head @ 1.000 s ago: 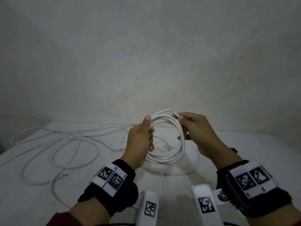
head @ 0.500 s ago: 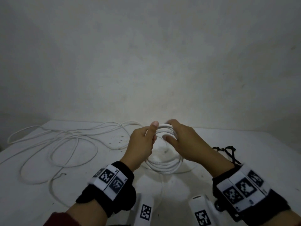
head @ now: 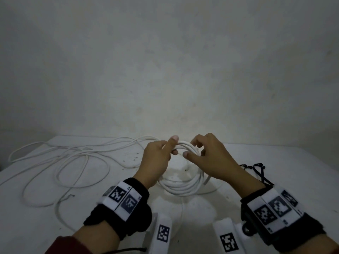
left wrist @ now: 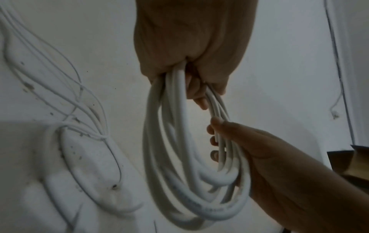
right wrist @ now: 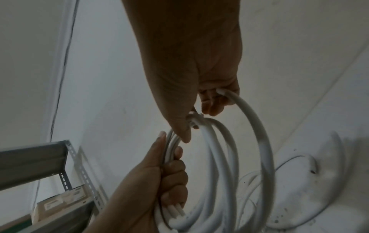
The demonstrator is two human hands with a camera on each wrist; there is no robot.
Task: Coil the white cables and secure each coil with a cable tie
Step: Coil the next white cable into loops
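A coil of thick white cable [head: 183, 187] hangs just above the white table [head: 293, 171], held at its top by both hands. My left hand [head: 165, 149] grips the bundled loops in a fist, thumb along the top. Close beside it, my right hand [head: 190, 148] curls its fingers round the strands at the top of the coil. In the left wrist view the coil [left wrist: 179, 173] hangs from the left hand [left wrist: 191, 47], with the right hand [left wrist: 279, 165] round its side. The right wrist view shows the right hand [right wrist: 189, 63] hooking one strand of the coil [right wrist: 263, 149].
Thin white cables [head: 73, 162] lie in loose loops over the left half of the table. Black cable ties [head: 256, 169] lie on the table behind my right wrist. A metal shelf with boxes [right wrist: 40, 160] stands to the left. A plain wall rises behind the table.
The right hand brought the cable's free end across to the left hand and now curls round the strands at the coil's top. The coil has dropped lower towards the table.
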